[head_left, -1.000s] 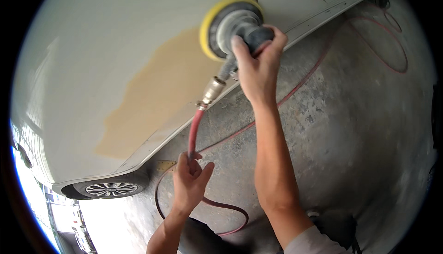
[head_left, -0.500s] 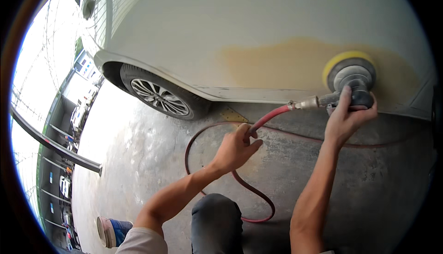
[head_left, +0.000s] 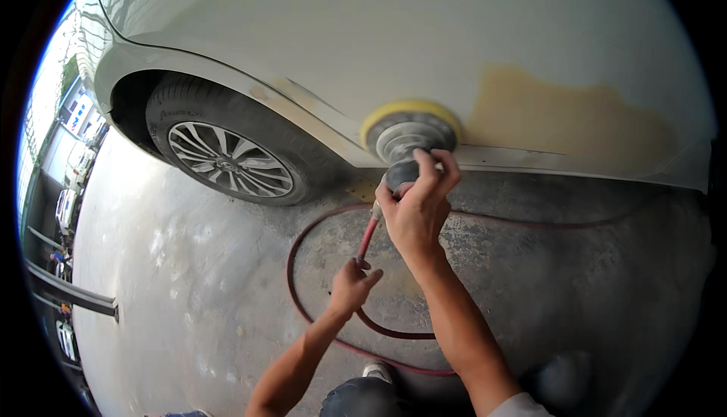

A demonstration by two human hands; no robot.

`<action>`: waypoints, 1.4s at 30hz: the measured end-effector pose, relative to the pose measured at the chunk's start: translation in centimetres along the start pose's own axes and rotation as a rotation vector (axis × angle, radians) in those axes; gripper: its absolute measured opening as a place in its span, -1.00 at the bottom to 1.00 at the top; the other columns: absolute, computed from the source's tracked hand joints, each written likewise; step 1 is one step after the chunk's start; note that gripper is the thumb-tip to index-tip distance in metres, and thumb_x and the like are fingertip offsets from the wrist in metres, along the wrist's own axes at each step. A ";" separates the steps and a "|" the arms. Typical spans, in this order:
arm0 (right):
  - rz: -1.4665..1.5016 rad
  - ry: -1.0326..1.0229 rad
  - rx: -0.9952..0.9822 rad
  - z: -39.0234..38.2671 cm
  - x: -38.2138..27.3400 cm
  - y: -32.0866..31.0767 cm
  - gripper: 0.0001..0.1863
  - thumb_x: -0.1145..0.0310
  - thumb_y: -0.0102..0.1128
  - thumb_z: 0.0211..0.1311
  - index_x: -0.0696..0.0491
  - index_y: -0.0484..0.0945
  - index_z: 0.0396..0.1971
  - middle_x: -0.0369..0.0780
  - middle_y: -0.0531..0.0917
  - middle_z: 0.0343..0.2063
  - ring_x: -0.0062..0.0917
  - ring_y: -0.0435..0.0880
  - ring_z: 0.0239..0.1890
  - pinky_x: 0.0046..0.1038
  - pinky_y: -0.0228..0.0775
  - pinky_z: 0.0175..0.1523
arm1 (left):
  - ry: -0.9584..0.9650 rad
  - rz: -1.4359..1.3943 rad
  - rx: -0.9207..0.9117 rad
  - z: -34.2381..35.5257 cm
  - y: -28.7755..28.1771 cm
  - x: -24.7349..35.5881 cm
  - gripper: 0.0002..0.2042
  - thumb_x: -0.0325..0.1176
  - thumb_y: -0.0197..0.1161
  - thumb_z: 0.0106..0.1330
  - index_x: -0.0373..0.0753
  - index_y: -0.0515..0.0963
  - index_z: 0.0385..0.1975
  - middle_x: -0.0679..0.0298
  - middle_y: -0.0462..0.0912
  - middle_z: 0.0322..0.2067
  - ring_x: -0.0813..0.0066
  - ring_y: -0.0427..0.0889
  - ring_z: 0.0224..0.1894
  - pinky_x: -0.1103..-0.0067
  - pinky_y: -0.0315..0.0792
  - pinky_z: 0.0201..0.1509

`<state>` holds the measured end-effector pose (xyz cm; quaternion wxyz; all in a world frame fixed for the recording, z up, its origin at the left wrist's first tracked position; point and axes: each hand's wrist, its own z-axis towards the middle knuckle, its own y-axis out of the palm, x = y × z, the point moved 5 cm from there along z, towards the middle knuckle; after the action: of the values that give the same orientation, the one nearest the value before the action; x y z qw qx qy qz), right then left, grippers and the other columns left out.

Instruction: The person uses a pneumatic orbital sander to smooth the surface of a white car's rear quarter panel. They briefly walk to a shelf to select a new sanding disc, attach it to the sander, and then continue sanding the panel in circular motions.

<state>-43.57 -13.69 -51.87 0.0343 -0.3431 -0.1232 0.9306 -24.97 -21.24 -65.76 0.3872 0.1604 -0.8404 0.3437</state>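
My right hand (head_left: pixel 415 216) grips the dark body of a round sander (head_left: pixel 409 131) with a yellow-rimmed pad, which sits on the pale car panel (head_left: pixel 379 31) between the wheel arch and a tan patch (head_left: pixel 564 118). Below it, my left hand (head_left: pixel 351 287) is wrapped round the red air hose (head_left: pixel 368 239) that leads from the tool's metal fitting. Scuffs and narrow tan marks run along the arch to the pad's left. My right hand partly hides the tool's handle and fitting.
A tyre with a silver spoked wheel (head_left: pixel 229 164) sits at left. The hose loops over the stained concrete floor (head_left: pixel 166 281). A metal rail (head_left: pixel 79 292) and parked vehicles appear at the far left. My knee and shoe show at the lower edge.
The sander has moved leftward along the panel from the tan patch toward the wheel arch, with both hands following. The view has turned, bringing the wheel and yard at left into sight.
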 end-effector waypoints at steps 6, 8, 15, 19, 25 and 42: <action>-0.178 -0.153 -0.039 5.8 -5.5 -0.2 -0.17 0.57 0.55 -0.20 -0.04 0.33 0.16 -0.11 0.26 0.12 -0.39 0.66 -0.36 -0.31 0.59 -0.34 | 0.144 -0.236 -0.221 -0.3 3.2 4.5 -0.59 -0.20 0.48 0.20 -0.33 0.46 -0.17 0.34 0.49 -0.56 0.58 0.43 -0.58 0.54 0.35 -0.51; -0.120 -0.191 -0.085 7.8 -8.0 0.3 -0.16 0.55 0.56 -0.22 -0.05 0.33 0.16 -0.11 0.27 0.12 -0.26 0.67 -0.31 -0.25 0.60 -0.34 | 0.170 -0.350 -0.244 -1.4 2.6 6.1 -0.64 -0.27 0.45 0.25 -0.30 0.42 -0.17 0.41 0.46 -0.58 0.66 0.38 -0.63 0.60 0.27 -0.58; -0.314 -0.159 -0.267 2.2 -3.7 0.4 -0.13 0.48 0.59 -0.22 -0.09 0.28 0.16 -0.09 0.27 0.12 -0.15 0.69 -0.37 -0.19 0.62 -0.43 | 0.042 -0.322 -0.485 -3.6 7.5 2.8 -0.68 -0.28 0.37 0.34 -0.34 0.44 -0.11 0.47 0.42 -0.62 0.75 0.29 -0.71 0.66 0.12 -0.68; -0.296 -0.254 -0.205 6.2 -8.2 0.8 -0.18 0.47 0.58 -0.19 -0.09 0.30 0.13 -0.10 0.29 0.10 -0.14 0.69 -0.34 -0.17 0.61 -0.43 | 0.185 -0.349 -0.486 -4.3 5.8 5.4 -0.71 -0.31 0.34 0.36 -0.32 0.42 -0.10 0.48 0.41 -0.62 0.76 0.25 -0.72 0.67 0.09 -0.69; -0.287 -0.428 -0.085 12.1 -15.4 3.3 -0.49 0.46 0.35 0.08 -0.04 0.31 0.01 -0.09 0.36 -0.06 -0.27 0.64 -0.29 -0.33 0.66 -0.53 | 0.192 -0.590 -0.462 -5.6 -0.5 12.4 -0.75 -0.42 0.36 0.33 -0.28 0.38 -0.19 0.54 0.31 -0.63 0.81 0.23 -0.63 0.68 0.09 -0.59; -0.287 -0.262 0.074 13.5 -7.6 -6.3 -0.24 0.45 0.55 -0.13 -0.03 0.29 0.10 -0.03 0.31 0.03 -0.06 0.68 -0.26 -0.13 0.62 -0.31 | 0.358 -0.342 -0.384 -3.8 5.5 12.4 -0.67 -0.36 0.42 0.27 -0.29 0.39 -0.15 0.48 0.35 -0.68 0.70 0.29 -0.69 0.61 0.17 -0.63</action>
<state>-46.60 -11.51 -35.59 0.1628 -0.1964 -0.1397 0.9568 -33.94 -14.70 -57.08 0.6045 0.1605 -0.7691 0.1314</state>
